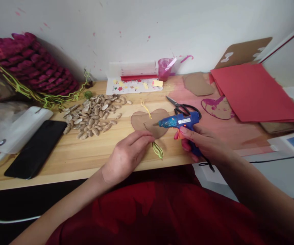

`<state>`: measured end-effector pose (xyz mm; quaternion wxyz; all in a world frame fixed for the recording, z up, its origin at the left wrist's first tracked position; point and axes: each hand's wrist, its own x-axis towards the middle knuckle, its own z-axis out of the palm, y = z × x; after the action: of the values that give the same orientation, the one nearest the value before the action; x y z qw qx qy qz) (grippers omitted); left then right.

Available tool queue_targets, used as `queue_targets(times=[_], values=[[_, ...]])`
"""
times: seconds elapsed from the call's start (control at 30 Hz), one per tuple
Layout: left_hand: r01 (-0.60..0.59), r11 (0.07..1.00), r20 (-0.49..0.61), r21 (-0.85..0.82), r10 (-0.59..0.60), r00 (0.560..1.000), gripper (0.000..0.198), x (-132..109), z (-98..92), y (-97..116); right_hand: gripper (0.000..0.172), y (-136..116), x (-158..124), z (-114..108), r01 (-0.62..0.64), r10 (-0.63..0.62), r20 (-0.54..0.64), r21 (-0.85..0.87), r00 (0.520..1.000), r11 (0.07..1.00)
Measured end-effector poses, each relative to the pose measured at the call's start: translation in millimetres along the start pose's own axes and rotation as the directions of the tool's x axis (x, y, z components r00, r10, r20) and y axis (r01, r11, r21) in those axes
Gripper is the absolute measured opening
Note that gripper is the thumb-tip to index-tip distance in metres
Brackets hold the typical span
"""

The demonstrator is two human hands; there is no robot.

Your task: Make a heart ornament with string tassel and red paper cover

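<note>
My right hand (200,139) grips a blue hot glue gun (180,120), a small red light lit on its body. Its nozzle points left over a brown cardboard cutout (139,121) with rounded lobes. A yellow string loop (146,108) lies at the cutout's upper edge. My left hand (129,151) is at the cutout's lower edge, fingers pressed together on a yellow-green string tassel (157,150). The tassel's strands hang out below the fingertips; its upper end is hidden under them. Black-handled scissors (184,108) lie just behind the glue gun.
Peanut shells (93,115) are heaped left of the cutout, near a black phone (36,149) and a white device (21,127). Magenta-painted strings of shells (32,64) lean at back left. A plastic cup (164,69), star stickers (129,85), red paper (259,92) and painted cardboard (217,108) lie behind.
</note>
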<state>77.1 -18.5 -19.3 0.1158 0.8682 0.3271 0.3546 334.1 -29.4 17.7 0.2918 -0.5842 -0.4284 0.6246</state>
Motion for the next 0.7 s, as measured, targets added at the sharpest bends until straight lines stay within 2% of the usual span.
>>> queue_targets(times=[0.2,0.37,0.7], values=[[-0.055,0.998,0.140,-0.024,0.057,0.988,0.031,-9.9,3.4,-6.4,0.049,-1.0,-1.7,1.1,-0.021,0.022,0.015,-0.053,1.000,0.998],[-0.122,0.993,0.179,0.002,0.119,0.977,0.033,-10.6,-0.1,-7.9,0.049,-1.4,-2.7,-0.1,0.012,-0.005,0.064,-0.113,0.998,0.994],[-0.111,0.993,0.201,-0.051,0.119,0.972,0.035,-9.4,0.8,-7.9,0.047,4.6,-5.7,-6.8,0.003,0.016,0.083,-0.226,0.996,0.974]])
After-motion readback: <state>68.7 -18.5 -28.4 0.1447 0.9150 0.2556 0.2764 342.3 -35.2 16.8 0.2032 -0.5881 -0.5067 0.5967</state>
